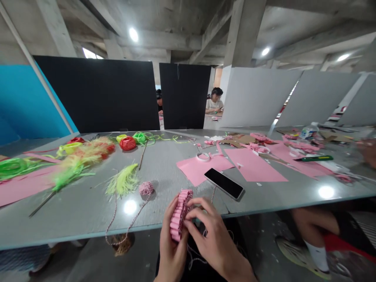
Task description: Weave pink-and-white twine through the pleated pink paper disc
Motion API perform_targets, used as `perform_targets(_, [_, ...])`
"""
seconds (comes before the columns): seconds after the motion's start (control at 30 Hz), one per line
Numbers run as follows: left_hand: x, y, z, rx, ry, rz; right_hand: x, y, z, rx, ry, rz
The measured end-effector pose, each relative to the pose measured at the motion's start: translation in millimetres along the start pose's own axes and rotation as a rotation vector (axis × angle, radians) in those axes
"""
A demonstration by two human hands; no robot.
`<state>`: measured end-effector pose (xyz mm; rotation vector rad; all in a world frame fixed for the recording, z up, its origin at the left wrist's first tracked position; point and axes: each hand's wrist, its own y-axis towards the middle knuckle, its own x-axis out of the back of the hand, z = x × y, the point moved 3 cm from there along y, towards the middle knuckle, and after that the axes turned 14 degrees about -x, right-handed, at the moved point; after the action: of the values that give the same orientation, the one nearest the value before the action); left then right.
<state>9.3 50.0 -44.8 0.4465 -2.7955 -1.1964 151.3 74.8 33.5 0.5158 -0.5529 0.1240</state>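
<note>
Low in the head view, my left hand [173,244] and my right hand [211,233] both grip a tightly pleated strip of pink paper [180,214], held upright over the grey table's front edge [117,231]. A thin red-and-white twine [213,194] runs from behind my right hand up onto the table. Another length trails from a small ball of the same twine [146,188], looping over the edge. Nearest my right hand, a black smartphone [224,183] lies face up beside a pink paper sheet [202,169]. A lime-green feather [123,180] lies left of the twine ball.
A roll of tape [203,157], green and red ribbon rolls [127,143], feather sprays, pink sheets and cardboard scraps cover the table. A green utility knife [313,158] lies at right, beside another person's hand [368,152]. Black partitions [100,94] stand behind.
</note>
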Motion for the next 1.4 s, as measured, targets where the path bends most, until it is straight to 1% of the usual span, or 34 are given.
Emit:
perform_targets(0.07, [-0.5, -1, 0, 0.008, 0.016, -0.031, 2, 0, -14, -0.02, -0.049, -0.08])
perform_targets(0.17, [-3.2, 0, -2, 0.03, 0.047, -0.045, 17, 3, -46, -0.104, -0.146, -0.3])
perform_targets(0.2, [-4.3, 0, -2, 0.032, 0.05, -0.046, 21, 3, -51, -0.115, -0.146, -0.344])
perform_targets(0.23, [-5.3, 0, -3, 0.027, 0.047, -0.047, 23, 2, -51, -0.107, -0.121, -0.343])
perform_targets(0.27, [-6.3, 0, -3, 0.018, 0.042, -0.045, 23, 2, -46, -0.084, -0.077, -0.3])
perform_targets(0.3, [-7.0, 0, -3, 0.005, 0.035, -0.042, 19, 1, -37, -0.054, -0.026, -0.23])
perform_targets(0.37, [-7.6, -1, -3, -0.01, 0.011, -0.036, 8, -2, -14, -0.002, 0.053, -0.083])
perform_targets(0.4, [-7.5, -2, -2, -0.007, 0.0, -0.035, 2, -3, -4, 0.008, 0.069, -0.032])
perform_targets(0.47, [-6.2, -2, -3, 0.016, 0.001, -0.045, -7, -3, 4, -0.007, 0.052, 0.017])
perform_targets(0.5, [-5.5, -2, -3, 0.023, 0.01, -0.052, -8, -2, 0, -0.024, 0.023, 0.032])
perform_targets(0.57, [-4.5, -1, -6, 0.015, 0.036, -0.061, -3, 0, -20, -0.085, -0.074, 0.021])
perform_targets(0.6, [-4.3, 0, -6, 0.006, 0.044, -0.063, 4, 1, -34, -0.134, -0.141, -0.02])
perform_targets(0.67, [-4.1, 1, -7, 0.004, 0.05, -0.063, 22, 4, -60, -0.253, -0.267, -0.158])
perform_targets(0.7, [-3.9, 2, -6, 0.012, 0.054, -0.065, 30, 5, -67, -0.296, -0.3, -0.227])
perform_targets(0.73, [-3.7, 2, -5, 0.019, 0.057, -0.063, 35, 5, -69, -0.31, -0.295, -0.269])
perform_targets(0.77, [-3.6, 3, -3, 0.02, 0.058, -0.049, 37, 4, -64, -0.293, -0.255, -0.267])
perform_targets(0.8, [-3.8, 2, -2, 0.012, 0.058, -0.022, 34, 3, -55, -0.252, -0.186, -0.22])
perform_targets(0.9, [-4.2, 1, -2, -0.056, 0.054, 0.063, 13, 0, -15, -0.102, 0.026, 0.027])
perform_targets(0.93, [-3.5, 1, -2, -0.079, 0.058, 0.063, 6, -1, -6, -0.067, 0.058, 0.072])
perform_targets(0.97, [-2.8, 1, -3, -0.08, 0.063, 0.061, 3, -1, -1, -0.047, 0.069, 0.09])
perform_targets(1.0, [-2.3, 2, -3, -0.078, 0.069, 0.059, 3, 0, -3, -0.044, 0.061, 0.083])
perform_targets(1.03, [-1.8, 2, -4, -0.072, 0.074, 0.058, 6, 1, -10, -0.066, 0.036, 0.057])
perform_targets(1.07, [-1.6, 3, -5, -0.061, 0.077, 0.058, 13, 2, -22, -0.11, -0.003, 0.012])
perform_targets(1.17, [-1.6, 6, -6, -0.029, 0.091, 0.041, 42, 6, -62, -0.277, -0.14, -0.178])
perform_targets(1.2, [-1.8, 6, -6, -0.021, 0.097, 0.036, 50, 7, -69, -0.311, -0.172, -0.232])
perform_targets(1.23, [-2.4, 6, -6, -0.023, 0.1, 0.038, 54, 6, -71, -0.319, -0.18, -0.256])
perform_targets(1.27, [-3.1, 6, -5, -0.035, 0.101, 0.044, 54, 6, -66, -0.301, -0.163, -0.235])
perform_targets(1.3, [-3.8, 6, -5, -0.054, 0.097, 0.055, 49, 5, -55, -0.265, -0.123, -0.176])
perform_targets(1.4, [-4.6, 4, -5, -0.112, 0.066, 0.081, 22, 0, -13, -0.127, 0.049, 0.052])
